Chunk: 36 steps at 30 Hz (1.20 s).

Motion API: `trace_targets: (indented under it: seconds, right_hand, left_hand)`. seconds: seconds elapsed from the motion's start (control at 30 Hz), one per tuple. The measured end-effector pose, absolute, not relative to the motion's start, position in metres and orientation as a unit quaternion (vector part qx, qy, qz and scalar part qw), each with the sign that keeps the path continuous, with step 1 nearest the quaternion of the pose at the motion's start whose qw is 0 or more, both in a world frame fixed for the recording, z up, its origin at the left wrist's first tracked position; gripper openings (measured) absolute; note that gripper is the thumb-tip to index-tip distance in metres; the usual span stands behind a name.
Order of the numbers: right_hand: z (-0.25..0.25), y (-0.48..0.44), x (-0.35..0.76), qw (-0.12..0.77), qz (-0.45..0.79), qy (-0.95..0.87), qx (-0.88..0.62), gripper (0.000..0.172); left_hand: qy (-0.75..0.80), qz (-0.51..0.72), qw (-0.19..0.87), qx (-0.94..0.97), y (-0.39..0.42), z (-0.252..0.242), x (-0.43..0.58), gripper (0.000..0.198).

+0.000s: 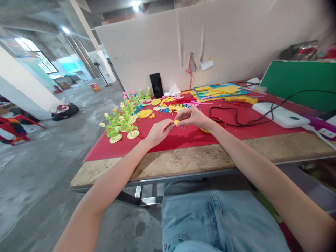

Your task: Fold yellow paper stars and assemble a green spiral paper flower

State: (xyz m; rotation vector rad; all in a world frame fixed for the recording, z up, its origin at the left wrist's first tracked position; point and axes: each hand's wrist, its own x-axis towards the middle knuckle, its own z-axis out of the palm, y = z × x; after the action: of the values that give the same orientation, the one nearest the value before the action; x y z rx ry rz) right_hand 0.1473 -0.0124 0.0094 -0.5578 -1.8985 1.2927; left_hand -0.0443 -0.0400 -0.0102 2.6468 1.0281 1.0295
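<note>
Both my hands meet over the red mat (183, 136) on the table. My left hand (158, 132) and my right hand (193, 117) pinch a small yellow paper piece (176, 121) between their fingertips. To the left of my hands stand several green paper spiral flowers (122, 122) with yellow and pink tips, on round pale-yellow bases. Behind my hands lie yellow paper discs (144, 113) and a heap of coloured paper scraps (175, 103).
A yellow glue gun (240, 99) with a black cord (236, 119), a white box (280, 114), a stack of coloured paper sheets (219, 91) and a black phone (156, 85) are on the table. A beige board (210, 38) stands behind. A green board (301, 82) leans at right.
</note>
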Motion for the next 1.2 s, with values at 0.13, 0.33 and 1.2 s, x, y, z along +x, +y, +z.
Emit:
trace_targets:
  seconds: [0.13,0.33,1.2]
  right_hand:
    - [0.008,-0.012,0.147,0.374,0.516,-0.739,-0.218,0.028]
    - [0.007,-0.014,0.146,0.365,0.530,-0.732,-0.223,0.030]
    - [0.008,-0.008,0.155,0.365,0.588,-0.689,-0.215,0.034]
  left_hand:
    - [0.330,0.357,0.072,0.871,-0.040,-0.011,-0.044,0.021]
    - [0.322,0.373,0.081,0.866,-0.041,-0.012,-0.042,0.020]
    - [0.348,0.350,0.044,0.868,-0.043,-0.006,-0.043,0.025]
